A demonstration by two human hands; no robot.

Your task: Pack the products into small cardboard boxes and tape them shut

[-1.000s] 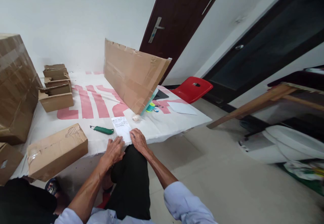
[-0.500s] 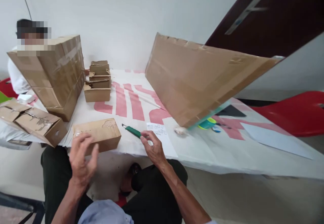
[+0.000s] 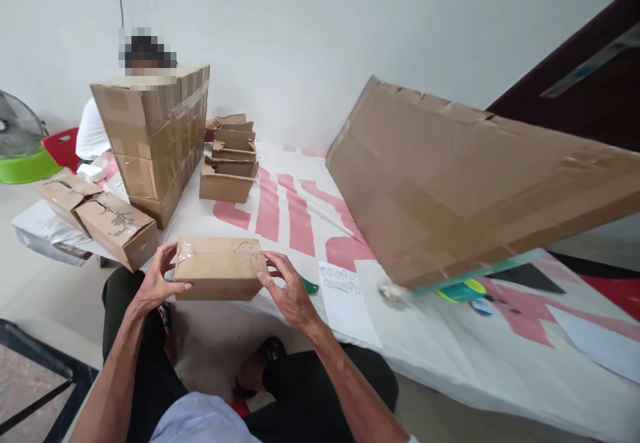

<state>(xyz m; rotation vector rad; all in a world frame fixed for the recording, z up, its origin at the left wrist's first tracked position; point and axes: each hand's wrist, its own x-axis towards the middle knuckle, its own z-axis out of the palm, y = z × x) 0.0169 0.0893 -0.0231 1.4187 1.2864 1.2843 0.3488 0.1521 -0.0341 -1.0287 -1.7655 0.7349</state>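
Between my hands, at the table's front edge, is a small closed cardboard box (image 3: 219, 259) with a dark scribbled mark on its top. My left hand (image 3: 159, 276) grips its left end, thumb along the front face. At the right end my right hand (image 3: 290, 291) pinches the corner, thumb in front and fingers behind. A green utility knife (image 3: 311, 287) lies on the cloth just beyond my right hand, mostly hidden by it. To the right of the knife rests a white sheet (image 3: 347, 299) with small drawn shapes.
Tall taped cartons (image 3: 155, 136) stand at the left, a person behind them. Several open small boxes (image 3: 227, 186) line up beyond. Closed boxes (image 3: 117, 219) lie at the left edge. A large cardboard panel (image 3: 450, 183) leans on the right, near a tape roll (image 3: 463, 290).
My right hand has let go of the utility knife and taken the box's right end. My left hand has closed on the left end. The view has swung left.
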